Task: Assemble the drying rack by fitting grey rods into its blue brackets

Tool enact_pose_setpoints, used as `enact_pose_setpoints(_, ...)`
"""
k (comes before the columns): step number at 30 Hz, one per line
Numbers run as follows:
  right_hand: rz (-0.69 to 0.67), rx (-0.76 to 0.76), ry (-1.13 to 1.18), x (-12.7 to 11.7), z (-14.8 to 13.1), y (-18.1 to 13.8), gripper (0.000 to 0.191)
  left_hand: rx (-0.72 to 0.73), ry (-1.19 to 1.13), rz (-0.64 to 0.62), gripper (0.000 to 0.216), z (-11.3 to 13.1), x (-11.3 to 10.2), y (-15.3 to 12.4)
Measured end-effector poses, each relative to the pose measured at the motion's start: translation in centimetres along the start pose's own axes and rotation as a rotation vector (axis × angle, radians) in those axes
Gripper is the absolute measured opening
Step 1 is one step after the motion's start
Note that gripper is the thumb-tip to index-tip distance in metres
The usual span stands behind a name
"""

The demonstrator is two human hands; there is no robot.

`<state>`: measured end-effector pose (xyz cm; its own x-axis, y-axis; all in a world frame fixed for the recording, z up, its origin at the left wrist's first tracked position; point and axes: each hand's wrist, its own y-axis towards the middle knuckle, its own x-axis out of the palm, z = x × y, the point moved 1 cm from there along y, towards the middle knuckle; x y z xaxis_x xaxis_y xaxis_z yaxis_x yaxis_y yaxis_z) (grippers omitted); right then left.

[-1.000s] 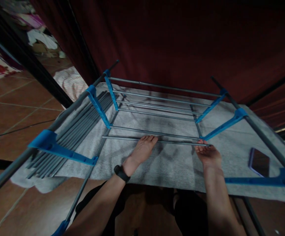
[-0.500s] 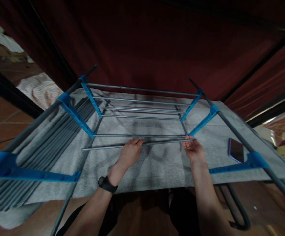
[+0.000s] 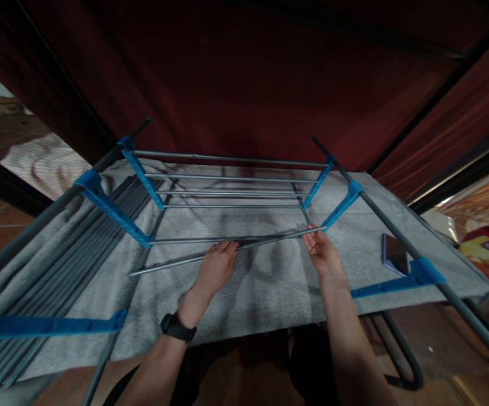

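- Two hands are on the loose rod [image 3: 270,240]: your right hand [image 3: 321,251] pinches its right end between the fingertips, and your left hand [image 3: 214,268] lies palm-down across its middle. I cannot tell whether those left fingers curl under the rod.
- The rod runs slantwise. Its right end touches the tip of the blue bracket [image 3: 338,213] just beyond your right hand, and its free end sags low, well out past your left hand, above the grey cloth [image 3: 270,293].
- Judging from that slant, level the rod first. Lift with your left hand until the rod lies parallel to the seated rail [image 3: 177,241] just ahead of your left fingertips.
- Steer with the right fingertips alone and aim the rod's end squarely at the bracket's tip. Entering at an angle probably jams it.
- Slide your left hand outward along the rod, toward the opposite blue bracket [image 3: 118,213], for better control of the free end.
- Mind the phone [image 3: 392,254] lying right of your right hand, and the spare rods [image 3: 58,265] far off your left.
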<state>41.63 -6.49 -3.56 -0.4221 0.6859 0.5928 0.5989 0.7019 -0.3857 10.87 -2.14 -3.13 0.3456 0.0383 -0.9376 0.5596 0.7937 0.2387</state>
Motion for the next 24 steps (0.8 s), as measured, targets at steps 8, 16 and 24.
enact_pose_setpoints(8,0.002,0.01,0.003,0.6,0.6,1.1,0.016,-0.015,-0.005,0.024,0.027,-0.5,0.2,0.4)
enact_pose_setpoints(16,0.04,0.019,0.018,0.9,0.4,1.3,0.018,-0.012,-0.033,0.037,0.027,-0.6,0.4,0.8)
enact_pose_setpoints(24,0.063,0.03,0.019,0.9,0.2,1.0,0.019,-0.024,-0.046,0.042,0.027,-0.5,0.1,1.0)
